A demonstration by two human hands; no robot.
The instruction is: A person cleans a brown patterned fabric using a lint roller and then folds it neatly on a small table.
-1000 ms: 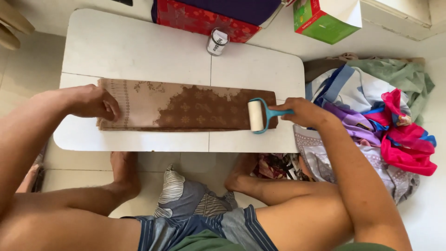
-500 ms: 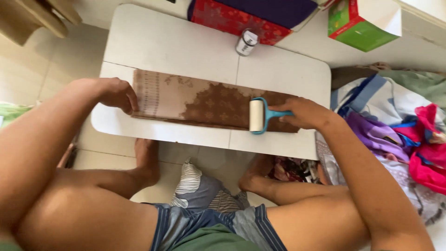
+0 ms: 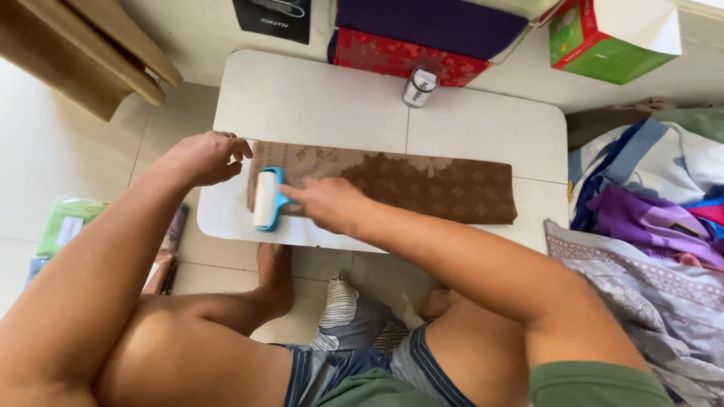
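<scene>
A long folded brown patterned cloth (image 3: 430, 185) lies across a low white table (image 3: 317, 102). My right hand (image 3: 326, 203) grips the blue handle of a lint roller (image 3: 266, 199), whose white roll rests on the cloth's left end. My left hand (image 3: 205, 157) presses flat on the table at the cloth's left edge, just above the roller. My bare legs and feet show below the table's front edge.
A small metal can (image 3: 419, 87) stands at the table's back edge. Behind it lie a red and purple box (image 3: 407, 53), a green and white carton (image 3: 603, 45) and a dark packet (image 3: 271, 19). A pile of coloured clothes (image 3: 648, 226) fills the floor at right; wooden boards (image 3: 90, 53) at left.
My right hand has run the lint roller along the cloth from its right end to its left end. My left hand stays at the left edge. The camera view has shifted.
</scene>
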